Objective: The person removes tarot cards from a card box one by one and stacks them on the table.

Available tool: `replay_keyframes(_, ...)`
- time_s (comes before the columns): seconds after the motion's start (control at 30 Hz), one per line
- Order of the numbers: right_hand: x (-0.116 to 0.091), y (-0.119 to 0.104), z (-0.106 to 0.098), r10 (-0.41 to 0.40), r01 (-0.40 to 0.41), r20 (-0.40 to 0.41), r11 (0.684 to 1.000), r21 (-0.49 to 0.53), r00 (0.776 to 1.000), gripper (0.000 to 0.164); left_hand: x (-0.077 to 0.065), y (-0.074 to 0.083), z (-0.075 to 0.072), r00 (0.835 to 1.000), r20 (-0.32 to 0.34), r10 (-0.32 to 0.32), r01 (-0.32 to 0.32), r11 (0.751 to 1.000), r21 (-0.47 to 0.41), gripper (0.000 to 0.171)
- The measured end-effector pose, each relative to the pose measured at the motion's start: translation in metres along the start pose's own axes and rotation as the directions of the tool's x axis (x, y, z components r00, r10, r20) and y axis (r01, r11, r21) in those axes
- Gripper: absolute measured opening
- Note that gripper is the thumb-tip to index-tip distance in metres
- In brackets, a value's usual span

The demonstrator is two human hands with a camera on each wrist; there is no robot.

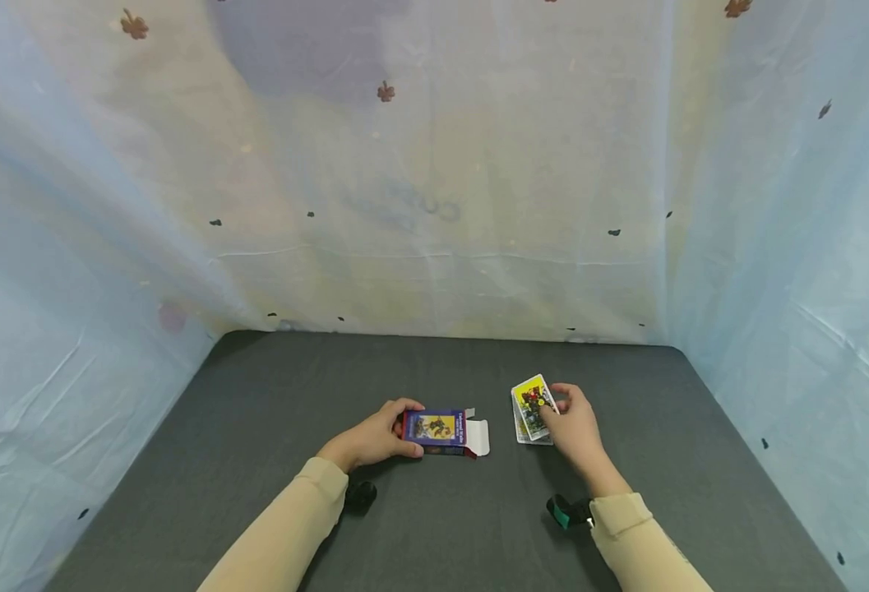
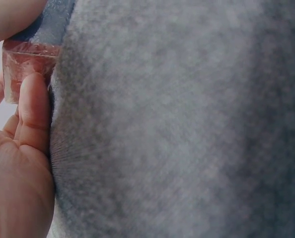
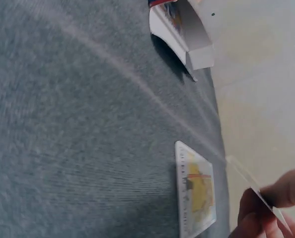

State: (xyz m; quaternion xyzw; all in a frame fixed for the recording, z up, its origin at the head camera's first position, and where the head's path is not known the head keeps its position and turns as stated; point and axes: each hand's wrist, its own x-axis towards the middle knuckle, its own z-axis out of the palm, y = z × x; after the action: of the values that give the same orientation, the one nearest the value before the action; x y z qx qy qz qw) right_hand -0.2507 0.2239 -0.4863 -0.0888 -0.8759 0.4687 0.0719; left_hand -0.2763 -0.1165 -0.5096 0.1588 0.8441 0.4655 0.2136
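On the dark table lies a purple card box (image 1: 434,427) with its white end flap folded out to the right. My left hand (image 1: 376,432) grips the box's left end between thumb and fingers. In the left wrist view the box's red end (image 2: 18,64) shows between the fingers. A yellow picture card (image 1: 532,396) is pinched by my right hand (image 1: 576,427), tilted above a small stack of cards (image 1: 520,429). The right wrist view shows that stack (image 3: 199,191) flat on the cloth, apart from the held card. Most of the stack is hidden from above.
A grey cloth covers the table (image 1: 449,526). Pale patterned curtains (image 1: 434,205) rise at the back and both sides. A dark wrist camera (image 1: 361,497) hangs under the left wrist, and another (image 1: 566,511) under the right.
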Motion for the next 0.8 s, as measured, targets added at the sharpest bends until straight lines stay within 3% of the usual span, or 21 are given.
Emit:
replay_keyframes(0.2,0.004,0.006,0.004,0.018,-0.018,-0.058,1.0,0.002,0.998,0.045,-0.001,0.001,0.0,1.0,-0.003,-0.001,0.001,1.0,0.015,0.07)
replay_keyframes(0.8,0.008,0.013,0.013,0.061,-0.061,0.002,0.998,-0.015,0.998,0.047,0.002,-0.001,0.001,1.0,-0.003,-0.014,0.014,1.0,0.007,0.067)
